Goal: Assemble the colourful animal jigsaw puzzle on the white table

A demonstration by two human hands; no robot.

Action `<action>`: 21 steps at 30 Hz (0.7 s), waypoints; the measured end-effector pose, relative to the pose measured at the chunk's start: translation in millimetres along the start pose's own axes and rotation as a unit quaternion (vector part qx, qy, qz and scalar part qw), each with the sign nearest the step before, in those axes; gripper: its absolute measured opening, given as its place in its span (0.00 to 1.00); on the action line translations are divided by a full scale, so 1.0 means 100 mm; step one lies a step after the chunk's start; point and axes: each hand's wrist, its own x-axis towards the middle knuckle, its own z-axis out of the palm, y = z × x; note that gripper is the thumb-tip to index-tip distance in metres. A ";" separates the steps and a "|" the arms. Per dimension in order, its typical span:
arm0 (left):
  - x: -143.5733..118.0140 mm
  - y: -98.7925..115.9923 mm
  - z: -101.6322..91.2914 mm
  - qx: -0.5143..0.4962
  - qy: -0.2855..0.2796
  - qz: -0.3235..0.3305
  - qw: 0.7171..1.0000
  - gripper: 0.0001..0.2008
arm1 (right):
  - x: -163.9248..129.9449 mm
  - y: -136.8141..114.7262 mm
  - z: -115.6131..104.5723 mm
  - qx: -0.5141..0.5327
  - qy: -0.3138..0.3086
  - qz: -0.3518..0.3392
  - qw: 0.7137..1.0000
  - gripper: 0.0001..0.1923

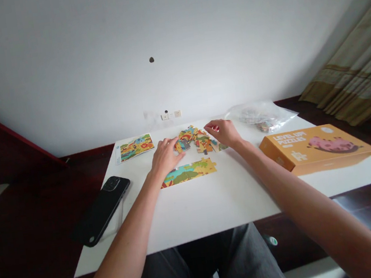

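Loose jigsaw puzzle pieces lie heaped on the white table, between my two hands. My left hand rests at the heap's left edge, its fingers bent and the thumb held apart, touching the pieces there. Over the right side of the heap is my right hand, thumb and fingertips drawn together; whatever they pinch is too small to tell. Nearer to me, a joined strip of puzzle shows blue, green and yellow. Its upper left part is partly covered by my left hand.
A picture card lies at the back left of the table. A black phone is at the left edge. On the right are an orange puzzle box and a clear plastic bag with pieces inside. A wall stands behind.
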 end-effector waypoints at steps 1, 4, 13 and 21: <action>-0.02 0.00 0.03 0.004 -0.006 0.000 1.000 0.31 | 0.00 -0.01 0.02 0.003 -0.006 -0.005 1.000 0.14; -0.01 -0.01 0.09 0.010 -0.008 -0.009 1.000 0.30 | -0.03 -0.10 0.06 0.018 -0.021 -0.027 0.999 0.14; 0.05 -0.08 0.03 -0.033 0.007 -0.030 0.999 0.14 | -0.15 -0.53 0.14 0.072 -0.066 -0.084 0.992 0.12; 0.09 -0.06 -0.16 -0.098 0.148 -0.015 0.984 0.09 | -0.19 -0.57 0.23 0.146 -0.086 -0.056 0.984 0.13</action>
